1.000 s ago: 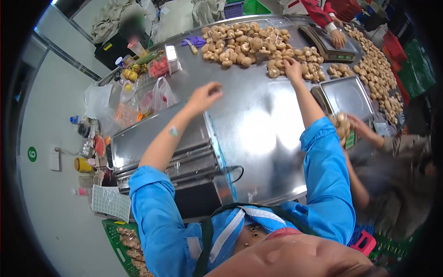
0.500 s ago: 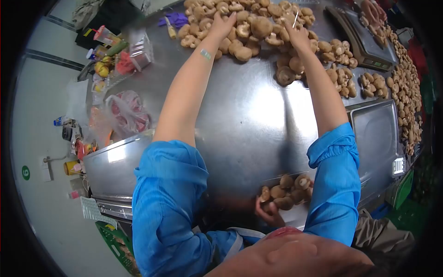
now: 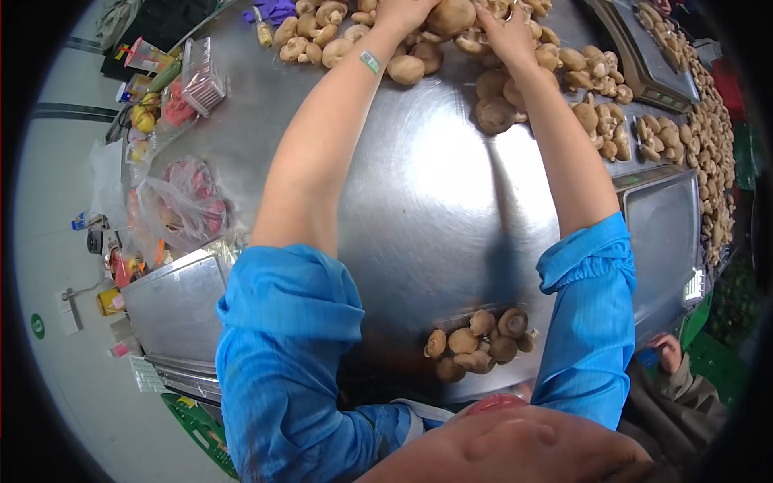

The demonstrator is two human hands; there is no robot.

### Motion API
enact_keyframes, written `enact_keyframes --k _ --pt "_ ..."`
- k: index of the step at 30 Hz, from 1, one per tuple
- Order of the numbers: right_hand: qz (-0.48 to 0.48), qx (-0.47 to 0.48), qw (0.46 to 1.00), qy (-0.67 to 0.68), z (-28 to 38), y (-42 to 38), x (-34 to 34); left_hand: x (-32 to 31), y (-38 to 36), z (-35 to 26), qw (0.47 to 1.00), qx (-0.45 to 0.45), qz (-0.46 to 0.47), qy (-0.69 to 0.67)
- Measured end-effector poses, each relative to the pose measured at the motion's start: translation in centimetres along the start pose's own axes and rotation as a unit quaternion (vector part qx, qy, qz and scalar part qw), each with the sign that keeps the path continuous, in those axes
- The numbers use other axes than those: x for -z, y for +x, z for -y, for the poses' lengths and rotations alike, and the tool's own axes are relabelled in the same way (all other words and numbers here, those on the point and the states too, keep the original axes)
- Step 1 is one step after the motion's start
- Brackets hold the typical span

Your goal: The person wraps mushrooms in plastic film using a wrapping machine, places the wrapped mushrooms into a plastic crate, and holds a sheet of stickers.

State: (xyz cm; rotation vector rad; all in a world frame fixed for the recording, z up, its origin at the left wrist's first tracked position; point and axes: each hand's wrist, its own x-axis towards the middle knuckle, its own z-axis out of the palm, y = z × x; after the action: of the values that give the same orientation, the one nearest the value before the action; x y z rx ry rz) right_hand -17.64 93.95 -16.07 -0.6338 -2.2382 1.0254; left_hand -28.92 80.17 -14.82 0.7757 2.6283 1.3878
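Both arms, in rolled blue sleeves, reach to the mushroom pile [image 3: 326, 32] at the top of the view. My left hand [image 3: 403, 14] is at the pile beside a large brown mushroom [image 3: 451, 16]; its fingertips are cut off by the top edge. My right hand [image 3: 509, 34] lies among mushrooms just right of that one, its fingers apart and partly over the pile. Whether either hand grips a mushroom cannot be made out. Darker mushrooms [image 3: 494, 114] sit below my right hand. A separate group of mushrooms [image 3: 481, 342] lies near the table's front edge.
Metal table [image 3: 411, 217] below the arms. Two scales, one at the upper right [image 3: 656, 68] and one at the right [image 3: 662, 233], stand near small mushroom heaps. Plastic bags [image 3: 189, 201] and a clear container [image 3: 203, 76] are at the left. Another person's hand [image 3: 667, 352] shows at lower right.
The view has shifted, and the pile sits higher in it. The other person's hand near the front mushrooms is gone from there; a hand now shows at the lower right.
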Motion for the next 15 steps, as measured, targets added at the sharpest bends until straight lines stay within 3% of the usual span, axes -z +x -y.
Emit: enact_keyframes --k 4,6,7,10,15 --pt "-0.02 -0.024 0.998 -0.061 3.6 -0.4 2.8 1.2 -0.8 -1.7 0.995 -0.055 -0.07 -0.035" --pt "0.025 -0.048 0.998 -0.032 6.6 -1.5 4.5 2.6 -1.4 -2.5 0.987 -0.052 -0.148 -0.025" --pt "0.022 -0.039 0.998 -0.032 7.9 -2.3 5.2 5.5 -3.3 -4.2 0.994 -0.032 -0.098 -0.037" --pt "0.072 0.01 0.996 0.044 12.4 -6.2 6.5 11.4 -9.4 -6.5 0.994 0.01 -0.1 -0.034" --pt "0.148 0.013 0.982 0.12 21.4 -18.4 4.7 22.1 -21.2 -4.2 0.989 0.052 -0.117 -0.079"
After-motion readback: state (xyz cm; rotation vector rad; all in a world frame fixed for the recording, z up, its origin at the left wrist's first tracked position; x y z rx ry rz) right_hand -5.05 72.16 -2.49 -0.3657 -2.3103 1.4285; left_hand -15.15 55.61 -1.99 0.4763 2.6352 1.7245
